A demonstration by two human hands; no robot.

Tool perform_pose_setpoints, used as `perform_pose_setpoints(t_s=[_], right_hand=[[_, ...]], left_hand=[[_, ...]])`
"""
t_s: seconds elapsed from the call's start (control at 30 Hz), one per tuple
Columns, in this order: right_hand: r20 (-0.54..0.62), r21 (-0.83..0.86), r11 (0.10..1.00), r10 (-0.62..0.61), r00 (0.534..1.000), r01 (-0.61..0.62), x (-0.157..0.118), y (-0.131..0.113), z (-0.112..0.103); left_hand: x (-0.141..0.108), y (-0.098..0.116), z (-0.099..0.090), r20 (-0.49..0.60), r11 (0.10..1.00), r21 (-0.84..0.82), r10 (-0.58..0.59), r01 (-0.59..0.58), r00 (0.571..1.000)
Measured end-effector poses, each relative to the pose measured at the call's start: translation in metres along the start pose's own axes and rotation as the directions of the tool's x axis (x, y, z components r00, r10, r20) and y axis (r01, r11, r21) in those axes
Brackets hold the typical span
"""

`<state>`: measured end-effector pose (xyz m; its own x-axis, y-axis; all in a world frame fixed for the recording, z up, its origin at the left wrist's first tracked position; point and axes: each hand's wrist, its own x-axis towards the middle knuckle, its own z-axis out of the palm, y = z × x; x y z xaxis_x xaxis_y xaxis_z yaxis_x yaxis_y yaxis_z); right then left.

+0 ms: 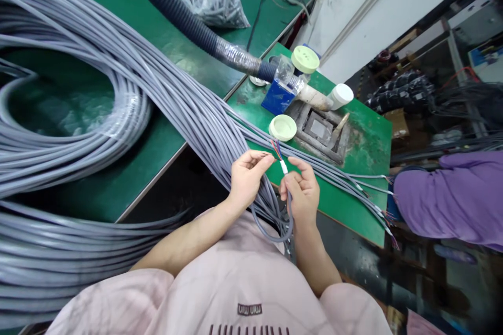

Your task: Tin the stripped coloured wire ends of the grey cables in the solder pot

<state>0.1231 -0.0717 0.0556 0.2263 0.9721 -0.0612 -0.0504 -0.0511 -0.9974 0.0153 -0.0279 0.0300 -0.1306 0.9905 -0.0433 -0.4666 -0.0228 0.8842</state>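
Observation:
In front of my chest, my right hand (301, 191) grips a grey cable (290, 209) just below its stripped end. A white sleeve (283, 166) wraps the cable there, and thin red, blue and other coloured wires (277, 149) fan out above it. My left hand (248, 175) pinches a thin dark wire of this bunch between thumb and forefinger. Below the hands the cable bends in a loop. Beside them runs a thick bundle of grey cables (188, 104), some with stripped ends (379, 213) lying over the green table at the right.
A dark ridged hose (176, 13) reaches to a blue box (278, 97) beside a soot-stained metal tray (341, 153). Pale green lids (283, 127) and a white jar (341, 95) stand nearby. Coiled cables (129, 115) cover the left table. A person in purple (451, 199) is at the right.

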Motion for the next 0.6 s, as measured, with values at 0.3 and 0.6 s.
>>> perform_pose_setpoints(t_s=[0.3, 0.6], right_hand=[[0.051, 0.106, 0.994, -0.013, 0.999, 0.007, 0.002, 0.004, -0.003], [0.183, 0.005, 0.999, 0.046, 0.982, -0.047, 0.008, 0.001, -0.028]], left_hand=[[-0.004, -0.002, -0.004, 0.19, 0.987, 0.073, 0.125, -0.141, 0.974], [-0.01, 0.003, -0.004, 0.569, 0.872, -0.088, -0.352, 0.481, 0.743]])
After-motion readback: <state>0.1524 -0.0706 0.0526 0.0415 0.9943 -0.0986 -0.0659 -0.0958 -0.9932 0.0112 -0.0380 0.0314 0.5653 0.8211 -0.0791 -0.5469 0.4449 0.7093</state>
